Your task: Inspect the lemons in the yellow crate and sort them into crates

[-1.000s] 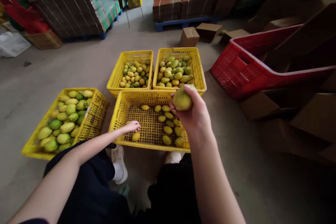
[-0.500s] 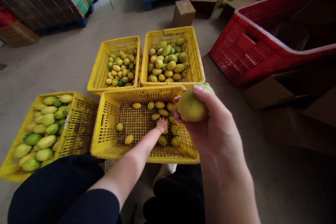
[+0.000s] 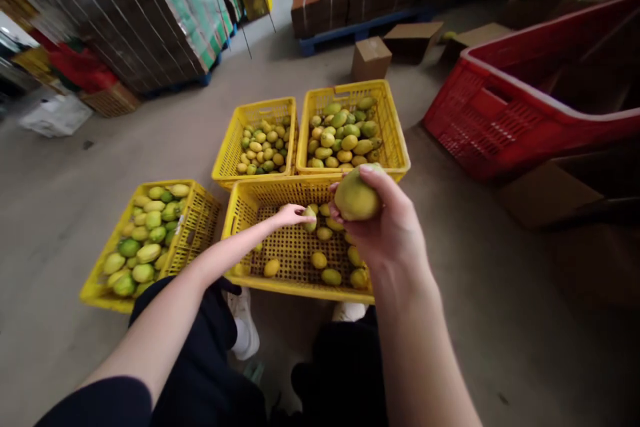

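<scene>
My right hand (image 3: 387, 223) is closed around a large yellow-green lemon (image 3: 357, 197), raised close to the camera over the right end of the front yellow crate (image 3: 300, 288). Inside that crate, my left hand (image 3: 290, 215) pinches a greenish lemon (image 3: 310, 219) between thumb and fingers, above the crate floor. Several loose lemons lie about it, mostly toward the right side, among them a yellow one (image 3: 319, 259) and another (image 3: 271, 267) near the front wall. My right hand and its fruit hide part of the crate's right end.
Behind stand two yellow crates, the left one (image 3: 254, 107) with small lemons, the right one (image 3: 350, 88) with larger ones. A fourth yellow crate (image 3: 197, 227) of greener lemons is at left. A big red crate (image 3: 480, 107) and cardboard boxes (image 3: 371, 59) flank the right and back.
My left hand has risen from among the lemons and moved left, now with one pinched in its fingers. My right hand still holds its lemon. The camera view has shifted.
</scene>
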### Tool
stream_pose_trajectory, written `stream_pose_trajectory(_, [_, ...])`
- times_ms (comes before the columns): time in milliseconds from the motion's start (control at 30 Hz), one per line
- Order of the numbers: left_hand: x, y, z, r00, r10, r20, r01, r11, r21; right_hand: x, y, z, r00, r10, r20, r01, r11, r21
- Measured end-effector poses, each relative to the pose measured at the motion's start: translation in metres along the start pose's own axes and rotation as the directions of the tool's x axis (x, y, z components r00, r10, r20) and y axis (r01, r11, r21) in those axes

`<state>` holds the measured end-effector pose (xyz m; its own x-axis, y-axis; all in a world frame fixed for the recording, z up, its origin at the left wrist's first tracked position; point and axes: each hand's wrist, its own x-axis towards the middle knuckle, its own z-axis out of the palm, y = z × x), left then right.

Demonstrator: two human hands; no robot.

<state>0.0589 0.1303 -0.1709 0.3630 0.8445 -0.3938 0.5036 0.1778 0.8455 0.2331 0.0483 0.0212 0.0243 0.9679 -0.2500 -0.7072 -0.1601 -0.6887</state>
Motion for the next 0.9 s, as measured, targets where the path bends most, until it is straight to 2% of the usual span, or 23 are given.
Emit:
stream_pose_trajectory(100, [-0.047,0.036,-0.047,0.994,0.033,-0.102,-0.049,0.985,-0.166,-0.004,0.012,0.016,0.999,0.040,0.001,-0.040,0.999,0.014])
stream_pose_trajectory(200, [-0.097,0.069,-0.069,0.974,0.140,-0.177,-0.201,0.894,-0.401,-0.008,0.027,0.027,0.997,0.079,0.004,-0.079,0.996,-0.033])
stream_pose_trajectory(267, [-0.123,0.083,-0.069,0.961,0.202,-0.188,-0.275,0.670,-0.690,-0.011,0.038,0.031,0.997,0.083,0.003,-0.082,0.993,-0.085])
stream_pose_trajectory(333, [-0.139,0.091,-0.062,0.951,0.249,-0.183,-0.288,0.501,-0.816,-0.015,0.048,0.034,0.997,0.081,0.014,-0.077,0.980,-0.182])
stream_pose_trajectory(533, [-0.143,0.088,-0.040,0.954,0.206,-0.219,-0.265,0.232,-0.936,-0.023,0.063,0.039,0.997,-0.024,0.079,0.055,0.907,-0.418])
stream_pose_trajectory(600, [-0.142,0.088,-0.041,0.944,0.202,-0.262,-0.304,0.215,-0.928,-0.023,0.064,0.043,0.984,-0.154,0.085,0.176,0.861,-0.477])
stream_pose_trajectory(667, [-0.143,0.092,-0.044,0.902,0.224,-0.370,-0.420,0.252,-0.872,-0.023,0.065,0.048,0.934,-0.342,0.103,0.344,0.786,-0.513])
stream_pose_trajectory(733, [-0.146,0.099,-0.048,0.831,0.274,-0.485,-0.553,0.301,-0.777,-0.024,0.066,0.055,0.857,-0.494,0.143,0.486,0.685,-0.542])
stream_pose_trajectory(800, [-0.153,0.107,-0.050,0.753,0.347,-0.559,-0.657,0.358,-0.663,-0.025,0.067,0.062,0.793,-0.577,0.198,0.571,0.588,-0.573])
stream_pose_trajectory(900, [-0.165,0.117,-0.051,0.667,0.471,-0.578,-0.745,0.442,-0.499,-0.026,0.068,0.069,0.717,-0.643,0.270,0.652,0.480,-0.587])
